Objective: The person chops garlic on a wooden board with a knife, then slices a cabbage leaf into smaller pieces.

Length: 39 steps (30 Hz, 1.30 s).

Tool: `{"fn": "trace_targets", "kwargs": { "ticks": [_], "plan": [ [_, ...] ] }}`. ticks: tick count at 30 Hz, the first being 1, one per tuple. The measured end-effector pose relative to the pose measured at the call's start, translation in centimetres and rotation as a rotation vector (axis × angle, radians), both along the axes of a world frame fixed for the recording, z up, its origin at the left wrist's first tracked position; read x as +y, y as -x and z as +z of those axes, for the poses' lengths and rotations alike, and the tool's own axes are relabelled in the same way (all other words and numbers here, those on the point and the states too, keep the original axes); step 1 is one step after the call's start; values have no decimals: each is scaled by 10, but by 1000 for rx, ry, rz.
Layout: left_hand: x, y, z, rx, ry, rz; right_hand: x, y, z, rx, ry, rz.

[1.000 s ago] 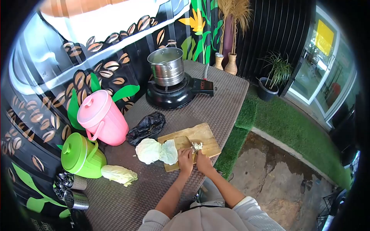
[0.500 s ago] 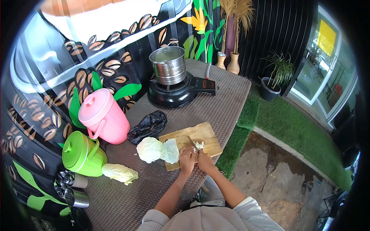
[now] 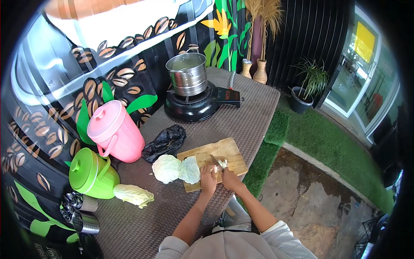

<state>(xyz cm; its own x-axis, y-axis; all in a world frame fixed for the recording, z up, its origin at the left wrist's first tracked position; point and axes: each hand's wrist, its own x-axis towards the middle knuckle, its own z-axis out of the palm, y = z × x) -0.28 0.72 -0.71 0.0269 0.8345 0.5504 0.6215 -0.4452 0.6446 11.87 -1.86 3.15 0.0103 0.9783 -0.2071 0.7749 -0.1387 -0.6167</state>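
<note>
My right hand (image 3: 231, 179) is closed round the handle of a knife (image 3: 214, 161), its blade slanting up and left over the wooden cutting board (image 3: 237, 156). My left hand (image 3: 208, 181) is beside the blade with bent fingers pressed on a small pale vegetable piece (image 3: 214, 168), mostly hidden beneath them. Just right of the blade lies a little heap of finely chopped white bits (image 3: 223, 163). A cabbage (image 3: 167, 168) rests on the table left of the board, and a loose cabbage leaf (image 3: 189, 169) overlaps the board's left edge.
A steel pot (image 3: 187, 75) stands on a black gas stove (image 3: 192, 106) at the back. A black plastic bag (image 3: 164, 143), pink jug (image 3: 116, 131), green jug (image 3: 93, 172), napa cabbage (image 3: 134, 195) and metal utensil holder (image 3: 86, 222) are on the woven-pattern table (image 3: 155, 220).
The knife blade and my right hand have shifted slightly beside my left fingers. More of the pale piece shows at the left fingertips. The other things stay where they were.
</note>
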Motion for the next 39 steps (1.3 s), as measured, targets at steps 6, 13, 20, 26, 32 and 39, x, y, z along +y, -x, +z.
{"fn": "trace_targets", "kwargs": {
  "ticks": [6, 13, 20, 26, 32, 39],
  "plan": [
    [-2, 1, 2, -71, 119, -46, -25, 27, 0, 1, 17, -201],
    [-6, 3, 1, -42, 36, -32, -1, 7, 2, -18, 33, -38],
    [-9, 4, 0, -27, 21, -28, -18, 27, -20, -50, -28, -176],
    [-8, 4, -2, -60, 15, -24, 0, 8, -6, -72, -8, -5],
    [-8, 4, -1, -80, 12, -48, -25, 26, -14, -109, -26, -158],
    [-10, 7, -4, -42, 9, -32, -3, 9, 8, -144, -16, 11]
  ]
}}
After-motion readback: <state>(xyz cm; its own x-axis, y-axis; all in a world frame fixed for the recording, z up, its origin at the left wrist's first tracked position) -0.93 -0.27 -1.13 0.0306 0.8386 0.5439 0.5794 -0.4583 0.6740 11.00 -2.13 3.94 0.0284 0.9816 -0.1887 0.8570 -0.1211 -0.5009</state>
